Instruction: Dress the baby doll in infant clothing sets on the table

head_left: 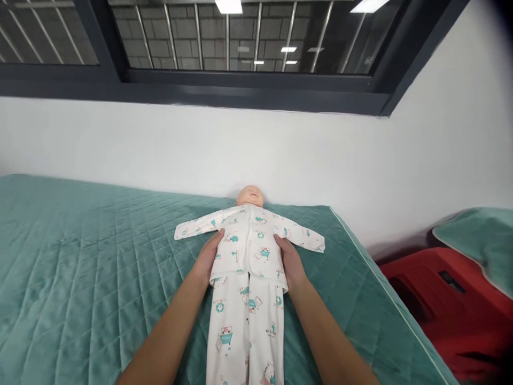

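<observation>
A baby doll (250,196) lies face up on a green quilted cover, its head close to the wall. It wears a white long-sleeved top (251,246) with small printed pictures, both sleeves spread out to the sides. White printed trousers (228,326) run from under the top's hem past the bottom edge of the view. My left hand (208,258) grips the doll's left-of-view side below the sleeve, fingers partly tucked underneath. On the opposite side of the torso, my right hand (292,263) holds it the same way, thumb on the top.
The green quilted cover (100,267) spreads over the bed, its pale-edged border running down at right. Beyond it stands a red plastic stool (452,305) with green cloth (481,240) over it. Behind are a white wall (200,144) and a dark-framed window (248,88) with bars.
</observation>
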A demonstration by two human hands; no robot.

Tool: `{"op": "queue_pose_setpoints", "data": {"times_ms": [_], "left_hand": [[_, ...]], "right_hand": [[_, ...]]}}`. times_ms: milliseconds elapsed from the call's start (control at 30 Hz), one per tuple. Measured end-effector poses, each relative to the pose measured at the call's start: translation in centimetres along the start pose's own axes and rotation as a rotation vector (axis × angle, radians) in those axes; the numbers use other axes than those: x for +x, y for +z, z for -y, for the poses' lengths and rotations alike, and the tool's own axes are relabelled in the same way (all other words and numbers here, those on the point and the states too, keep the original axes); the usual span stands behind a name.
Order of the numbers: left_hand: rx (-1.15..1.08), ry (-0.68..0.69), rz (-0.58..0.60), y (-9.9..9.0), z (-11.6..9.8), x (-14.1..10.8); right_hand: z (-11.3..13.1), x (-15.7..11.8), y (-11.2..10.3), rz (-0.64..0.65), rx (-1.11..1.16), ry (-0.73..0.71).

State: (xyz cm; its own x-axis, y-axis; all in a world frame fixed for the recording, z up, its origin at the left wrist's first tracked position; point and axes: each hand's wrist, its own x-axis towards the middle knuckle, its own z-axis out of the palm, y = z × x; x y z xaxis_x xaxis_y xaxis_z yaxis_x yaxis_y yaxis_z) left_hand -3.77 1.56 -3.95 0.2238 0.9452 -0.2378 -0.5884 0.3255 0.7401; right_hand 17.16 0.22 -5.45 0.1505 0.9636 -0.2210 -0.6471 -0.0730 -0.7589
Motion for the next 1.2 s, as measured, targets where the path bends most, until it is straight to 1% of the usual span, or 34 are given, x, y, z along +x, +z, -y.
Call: {"op": "queue_pose_setpoints", "data": {"times_ms": [100,200,233,267,333,433,533,633,833,1033,1100,1200], "left_hand": [[0.139,0.114,-0.128,-0.4,0.5,-1.0],[0.372,0.263,-0.272,-0.6,1.1,-2.6],[0.463,0.313,-0.293,-0.7,1.4,-3.2],[0.547,0.366,-0.298,-0.8,1.8,-3.9],[0.644,0.462,-0.285,-1.1,2.6,-5.0],[0.667,0.545,-0.251,-1.4,3.4,-6.2],[0.668,0.547,-0.245,-1.4,3.5,-6.9],[0.684,0.552,-0.237,-1.2,3.1,-7.3],[0.644,0.498,-0.182,-0.5,2.3,-8.2],[0.593,0.491,-0.160,-0.7,2.3,-8.3],[0.576,0.466,-0.224,-0.9,2.4,-7.8],[0.506,0.466,-0.384,-1.5,1.8,-6.1]], "right_hand": [[0.6,-0.2,0.2,0.073,0.045,0.040],[1.4,-0.3,0.3,0.160,0.073,0.068],[1.6,-0.3,0.2,0.175,0.072,0.065],[1.7,-0.3,0.2,0.186,0.071,0.057],[1.8,-0.3,0.1,0.202,0.073,0.034],[1.5,-0.5,0.2,0.209,0.081,-0.005],[1.3,-1.0,0.4,0.146,0.058,-0.043],[1.3,-1.4,0.6,0.086,0.026,-0.046],[1.2,-1.3,0.7,0.085,0.006,-0.044],[1.1,-0.7,0.4,0.096,-0.023,-0.010],[1.2,-0.4,0.2,0.092,-0.032,0.005],[1.4,-0.1,0.1,0.116,-0.014,0.039]]}}
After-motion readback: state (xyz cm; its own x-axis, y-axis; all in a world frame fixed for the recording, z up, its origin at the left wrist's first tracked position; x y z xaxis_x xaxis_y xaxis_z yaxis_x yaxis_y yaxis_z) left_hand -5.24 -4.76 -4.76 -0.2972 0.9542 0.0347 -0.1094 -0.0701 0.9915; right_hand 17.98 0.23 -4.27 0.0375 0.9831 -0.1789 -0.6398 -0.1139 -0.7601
